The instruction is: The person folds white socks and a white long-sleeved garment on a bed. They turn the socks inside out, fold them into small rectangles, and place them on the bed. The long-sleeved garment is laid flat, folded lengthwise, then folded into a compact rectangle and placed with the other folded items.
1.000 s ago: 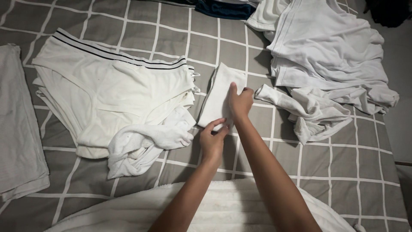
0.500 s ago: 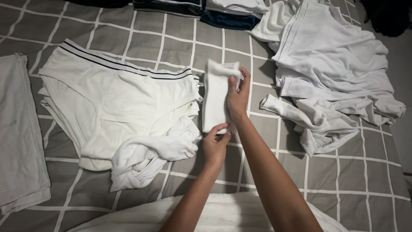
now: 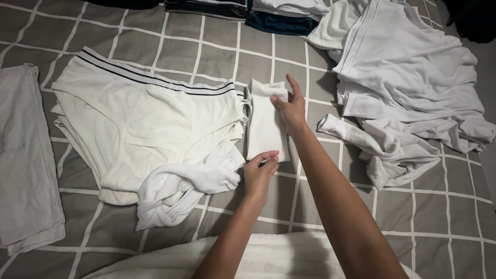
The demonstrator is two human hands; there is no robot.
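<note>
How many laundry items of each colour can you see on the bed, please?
White: 5 - folded sock, briefs, loose socks, crumpled cloth, shirt pile
Grey: 1 - folded cloth
Dark blue: 1 - folded garment
Total: 7

a bed (image 3: 429, 217) under a grey sheet crossed by a white grid fills the view; dim, even light; the dark top right corner (image 3: 478, 20) is perhaps floor.
</note>
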